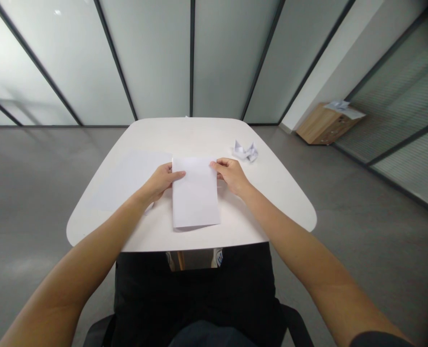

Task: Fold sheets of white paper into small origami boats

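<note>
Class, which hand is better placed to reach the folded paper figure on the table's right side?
Probably the right hand: it holds the white sheet's right edge, near the folded paper figure; the left hand sits at the opposite edge, farther away.

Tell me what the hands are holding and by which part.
The left hand and the right hand hold a white sheet of paper by its two long side edges, near its far end.
</note>
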{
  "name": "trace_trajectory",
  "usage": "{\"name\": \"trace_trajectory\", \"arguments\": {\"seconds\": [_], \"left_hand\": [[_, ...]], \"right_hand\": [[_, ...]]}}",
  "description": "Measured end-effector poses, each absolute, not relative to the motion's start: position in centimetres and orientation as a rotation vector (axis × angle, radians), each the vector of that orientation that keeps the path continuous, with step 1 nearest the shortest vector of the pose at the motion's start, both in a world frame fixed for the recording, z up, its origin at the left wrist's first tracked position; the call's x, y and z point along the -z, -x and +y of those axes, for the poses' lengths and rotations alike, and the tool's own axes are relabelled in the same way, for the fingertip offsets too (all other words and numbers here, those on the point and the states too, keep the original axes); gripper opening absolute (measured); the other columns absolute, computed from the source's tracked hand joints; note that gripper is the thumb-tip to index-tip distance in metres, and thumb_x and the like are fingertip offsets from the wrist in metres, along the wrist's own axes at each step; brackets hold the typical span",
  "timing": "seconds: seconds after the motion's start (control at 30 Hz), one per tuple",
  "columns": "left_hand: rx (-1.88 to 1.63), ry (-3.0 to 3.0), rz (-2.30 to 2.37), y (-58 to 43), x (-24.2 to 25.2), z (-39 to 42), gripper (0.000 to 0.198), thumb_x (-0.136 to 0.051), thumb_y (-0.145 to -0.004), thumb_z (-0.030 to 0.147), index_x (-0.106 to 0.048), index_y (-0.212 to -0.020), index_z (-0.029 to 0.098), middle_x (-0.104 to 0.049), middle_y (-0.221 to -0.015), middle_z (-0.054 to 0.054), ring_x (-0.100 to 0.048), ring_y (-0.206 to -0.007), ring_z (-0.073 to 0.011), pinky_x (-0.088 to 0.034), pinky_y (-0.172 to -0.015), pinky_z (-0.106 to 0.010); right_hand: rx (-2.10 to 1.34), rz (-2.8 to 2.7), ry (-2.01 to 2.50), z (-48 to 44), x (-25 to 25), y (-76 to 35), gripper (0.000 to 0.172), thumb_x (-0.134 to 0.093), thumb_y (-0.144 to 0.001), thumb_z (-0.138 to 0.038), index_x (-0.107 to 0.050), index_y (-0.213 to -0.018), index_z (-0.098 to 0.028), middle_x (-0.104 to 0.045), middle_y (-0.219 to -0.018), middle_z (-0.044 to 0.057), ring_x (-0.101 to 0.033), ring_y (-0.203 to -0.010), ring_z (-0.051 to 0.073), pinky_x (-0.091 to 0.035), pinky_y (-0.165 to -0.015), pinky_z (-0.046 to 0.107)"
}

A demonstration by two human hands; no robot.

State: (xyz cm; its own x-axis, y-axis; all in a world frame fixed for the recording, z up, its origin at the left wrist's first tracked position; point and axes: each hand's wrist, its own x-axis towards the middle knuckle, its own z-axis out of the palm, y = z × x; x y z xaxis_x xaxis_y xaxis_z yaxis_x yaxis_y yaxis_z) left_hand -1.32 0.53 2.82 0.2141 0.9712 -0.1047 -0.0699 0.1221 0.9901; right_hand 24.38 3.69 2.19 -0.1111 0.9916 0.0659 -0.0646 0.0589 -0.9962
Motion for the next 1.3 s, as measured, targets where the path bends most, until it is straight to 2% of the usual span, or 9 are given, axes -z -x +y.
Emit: {"name": "trace_trajectory", "arguments": {"seconds": [0.3,0.63,1.3], "left_hand": [[-1.019,-1.196,1.059,1.53,-2.58,0.71,0.055,-0.089,-0.073,0.037,-0.072,-0.121,0.016,-0.08,-0.112,-0.014,-0.077,-0.101,-0.0306,-0.062,-0.085,-0.04],[-1.019,-1.192,1.024,1.54,-2.68,0.57,0.053,-0.088,-0.076,0.033,-0.071,-0.122,0.015,-0.079,-0.116,-0.014,-0.077,-0.097,-0.027,-0.06,-0.083,-0.036],[-1.016,-1.184,1.034,1.31,-3.16,0.21,0.055,-0.09,-0.073,0.034,-0.072,-0.121,0.014,-0.078,-0.117,-0.015,-0.076,-0.099,-0.0287,-0.06,-0.084,-0.037]], "right_hand": [[-1.27,-1.211,1.036,3.76,-2.38,-24.37,0.038,-0.094,-0.062,-0.049,-0.074,-0.075,-0.019,-0.072,-0.074,0.001,-0.065,-0.068,0.016,-0.056,-0.066,0.03],[-1.282,-1.186,1.027,3.42,-2.93,-24.32,0.036,-0.094,-0.06,-0.044,-0.073,-0.074,-0.019,-0.07,-0.073,0.0,-0.064,-0.066,0.014,-0.055,-0.065,0.028],[-1.291,-1.197,1.007,3.52,-2.76,-24.55,0.033,-0.092,-0.063,-0.044,-0.072,-0.074,-0.019,-0.072,-0.074,0.001,-0.064,-0.066,0.014,-0.055,-0.065,0.028]]}}
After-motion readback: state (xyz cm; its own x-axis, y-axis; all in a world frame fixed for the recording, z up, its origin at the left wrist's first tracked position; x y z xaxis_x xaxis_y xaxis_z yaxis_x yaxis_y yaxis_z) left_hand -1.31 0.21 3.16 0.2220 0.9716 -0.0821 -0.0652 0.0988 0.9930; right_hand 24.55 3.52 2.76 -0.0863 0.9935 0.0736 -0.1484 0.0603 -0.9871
